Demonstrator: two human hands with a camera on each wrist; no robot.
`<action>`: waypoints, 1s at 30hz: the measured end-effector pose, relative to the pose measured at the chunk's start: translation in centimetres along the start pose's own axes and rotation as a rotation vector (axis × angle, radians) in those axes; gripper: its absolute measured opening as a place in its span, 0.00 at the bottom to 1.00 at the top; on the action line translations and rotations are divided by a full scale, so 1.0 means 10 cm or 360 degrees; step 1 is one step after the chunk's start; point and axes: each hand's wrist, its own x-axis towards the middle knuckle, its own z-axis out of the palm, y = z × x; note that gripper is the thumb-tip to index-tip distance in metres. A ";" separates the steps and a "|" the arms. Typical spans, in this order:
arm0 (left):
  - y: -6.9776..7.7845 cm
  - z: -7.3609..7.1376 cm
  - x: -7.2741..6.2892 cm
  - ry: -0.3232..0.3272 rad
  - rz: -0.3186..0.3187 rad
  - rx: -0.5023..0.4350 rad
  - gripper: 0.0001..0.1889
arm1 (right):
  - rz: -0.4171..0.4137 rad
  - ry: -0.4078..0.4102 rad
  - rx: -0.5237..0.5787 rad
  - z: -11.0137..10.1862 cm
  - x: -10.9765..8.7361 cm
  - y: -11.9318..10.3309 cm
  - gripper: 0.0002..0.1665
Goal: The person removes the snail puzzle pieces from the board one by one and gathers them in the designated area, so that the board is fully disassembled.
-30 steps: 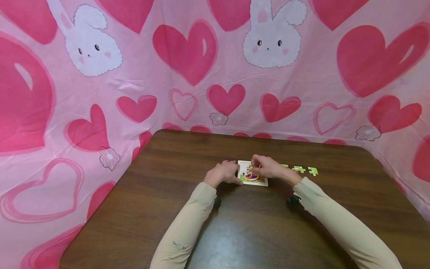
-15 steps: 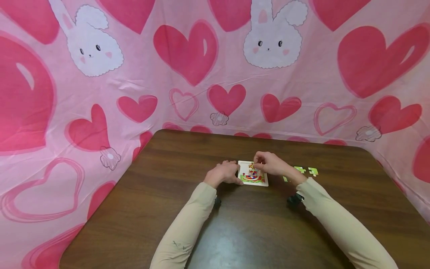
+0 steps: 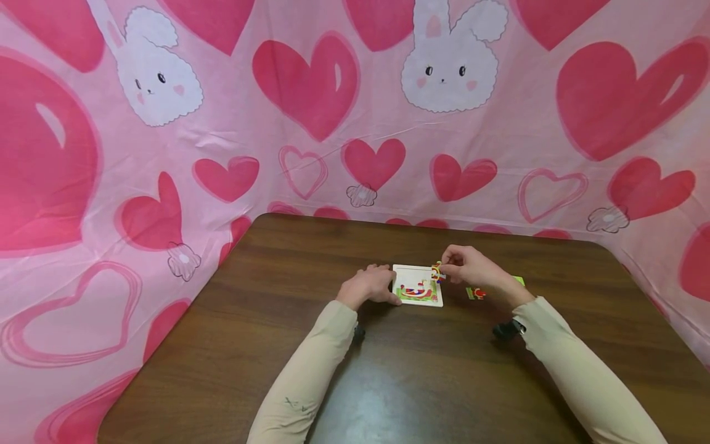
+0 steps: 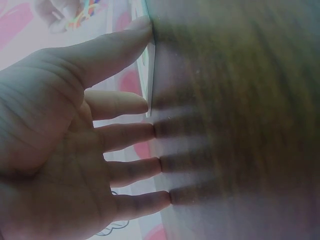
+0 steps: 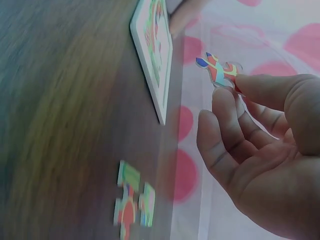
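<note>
A small jigsaw puzzle board (image 3: 409, 277) with a white frame lies on the table; red, blue and green picture pieces fill its lower part. My left hand (image 3: 368, 285) is at its left side. In the left wrist view the thumb (image 4: 127, 42) meets the board's edge, and the other fingers are spread with their tips down at the table. Over the board's right edge, my right hand (image 3: 471, 266) pinches a colourful puzzle piece (image 5: 218, 70) between thumb and fingers. The piece is raised and tilted in the right wrist view.
Loose puzzle pieces lie to the board's right: a green and red piece (image 3: 475, 293) and a green piece (image 3: 519, 280) partly behind the right wrist. The brown wooden table (image 3: 410, 382) ends at a pink heart-patterned cloth (image 3: 388, 123) behind and beside it.
My right hand has lifted the puzzle piece off the board's upper middle and moved right with it, baring the board's upper part. My left hand has stayed put.
</note>
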 end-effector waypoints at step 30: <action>-0.01 -0.01 -0.01 -0.0006 0.0004 -0.0039 0.33 | 0.0122 0.0154 0.0078 -0.45 -0.58 0.48 0.14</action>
